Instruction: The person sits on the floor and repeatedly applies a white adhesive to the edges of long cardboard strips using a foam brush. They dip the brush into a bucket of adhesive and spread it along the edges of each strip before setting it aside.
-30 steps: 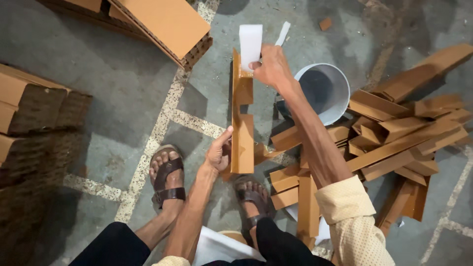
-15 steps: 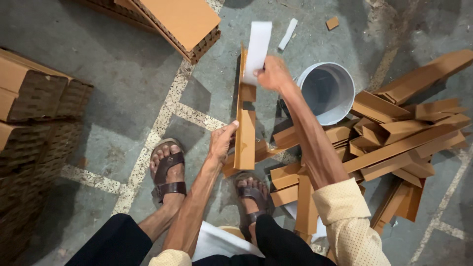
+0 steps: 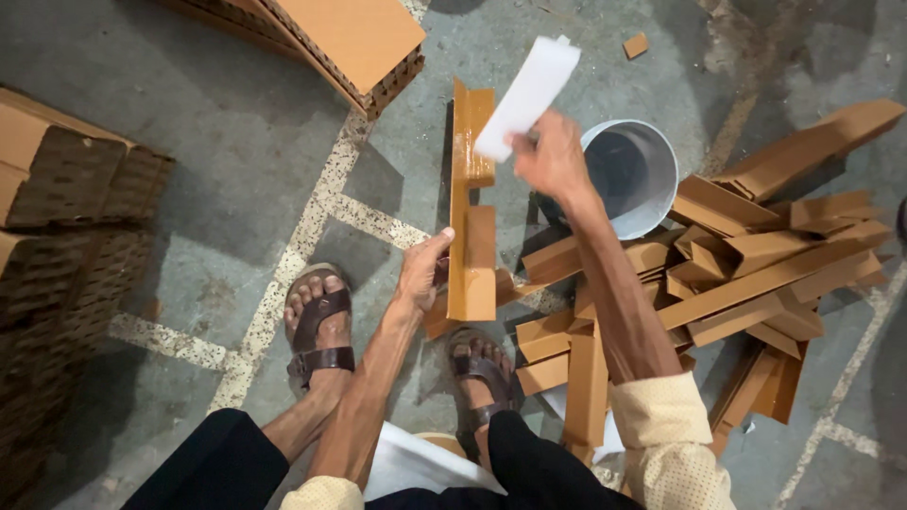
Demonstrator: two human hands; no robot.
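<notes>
My left hand [image 3: 422, 274] grips the near end of a long brown cardboard strip [image 3: 470, 203] that stands on edge and runs away from me; its upper part looks glossy and wet. My right hand [image 3: 551, 156] is raised over the far end of the strip and holds a flat white scraper-like strip [image 3: 527, 96], tilted up to the right. A white bucket [image 3: 642, 175] stands just right of my right hand.
A heap of brown cardboard strips [image 3: 756, 274] lies at the right. Honeycomb cardboard blocks sit at top centre [image 3: 350, 42] and at the left [image 3: 66, 179]. My sandalled feet [image 3: 319, 326] rest on the grey concrete floor with pale painted lines.
My right hand has lifted the white strip and tilted it up to the right. The left hand keeps its hold on the cardboard strip.
</notes>
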